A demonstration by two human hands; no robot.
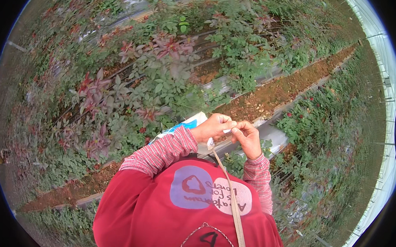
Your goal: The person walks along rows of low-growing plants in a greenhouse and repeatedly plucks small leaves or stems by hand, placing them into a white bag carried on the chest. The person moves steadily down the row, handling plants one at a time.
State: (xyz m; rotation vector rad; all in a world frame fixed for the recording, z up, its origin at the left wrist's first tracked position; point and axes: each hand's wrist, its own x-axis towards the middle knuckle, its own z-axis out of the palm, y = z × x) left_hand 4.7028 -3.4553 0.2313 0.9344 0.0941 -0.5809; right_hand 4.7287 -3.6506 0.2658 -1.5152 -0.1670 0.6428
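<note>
My left hand and my right hand meet in front of my chest, fingertips touching. Between them they pinch a small white piece, too small to identify. A short white strip hangs below my left hand. Both forearms wear red plaid sleeves over a red shirt. A white and blue bag shows behind my left wrist, partly hidden by the arm. A tan strap crosses my chest.
Rows of rose bushes with green and reddish leaves fill the ground ahead. A brown soil path runs diagonally between the beds. More plants grow on the right, and a greenhouse wall curves along the far right.
</note>
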